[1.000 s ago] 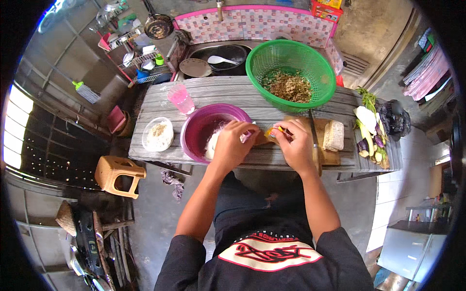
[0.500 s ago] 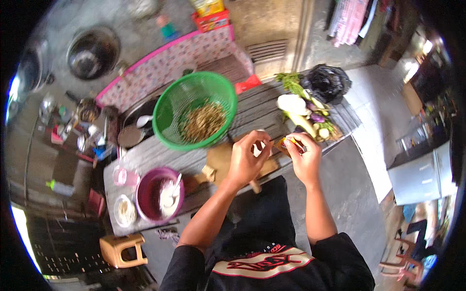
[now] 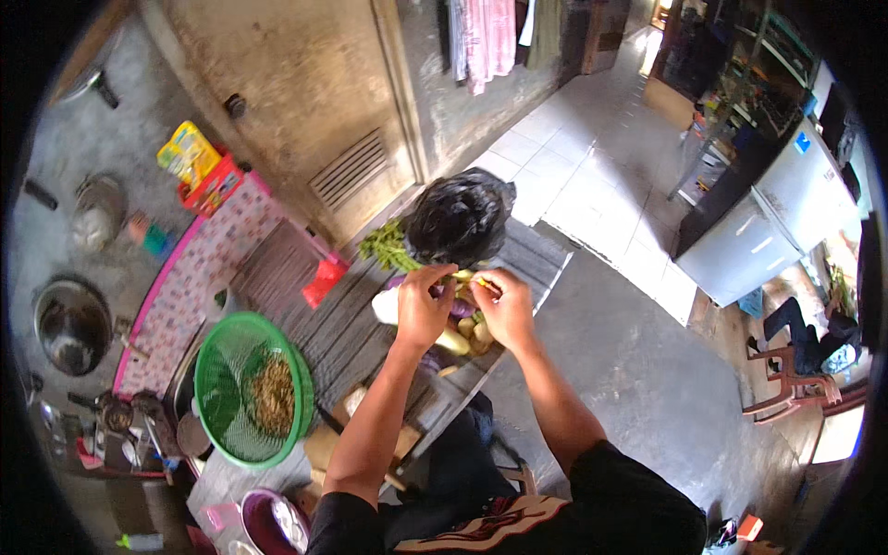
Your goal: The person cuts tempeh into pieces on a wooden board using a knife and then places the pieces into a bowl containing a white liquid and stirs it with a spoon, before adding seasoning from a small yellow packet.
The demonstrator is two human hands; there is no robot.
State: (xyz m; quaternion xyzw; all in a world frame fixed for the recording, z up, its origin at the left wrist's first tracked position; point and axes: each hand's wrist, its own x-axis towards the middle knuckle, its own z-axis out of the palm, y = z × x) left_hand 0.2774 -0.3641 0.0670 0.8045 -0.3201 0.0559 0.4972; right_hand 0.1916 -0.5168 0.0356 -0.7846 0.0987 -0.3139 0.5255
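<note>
Side by side, both hands are raised over the vegetables at the far end of the wooden table. My left hand (image 3: 424,310) is closed with its fingertips drawn together; what they hold, if anything, is hidden. Close beside it, my right hand (image 3: 506,313) pinches a small yellow packet (image 3: 483,283), which the fingers mostly cover. Below and around the hands lie a long pale vegetable (image 3: 451,342), purple vegetables and several small round ones (image 3: 481,333). A crumpled black plastic bag (image 3: 461,217) sits just beyond them, beside leafy greens (image 3: 387,244).
On the table (image 3: 347,324) to the left is a green basket (image 3: 211,407) with brown shredded food. Nearer are a cutting board (image 3: 321,447) and a purple bowl (image 3: 252,518) with white contents. A refrigerator (image 3: 740,250) stands at right, and a person sits on a chair (image 3: 786,393).
My view has swung right, toward the vegetable end of the table. Both hands have moved from near the cutting board to over the vegetables, the packet still in my right.
</note>
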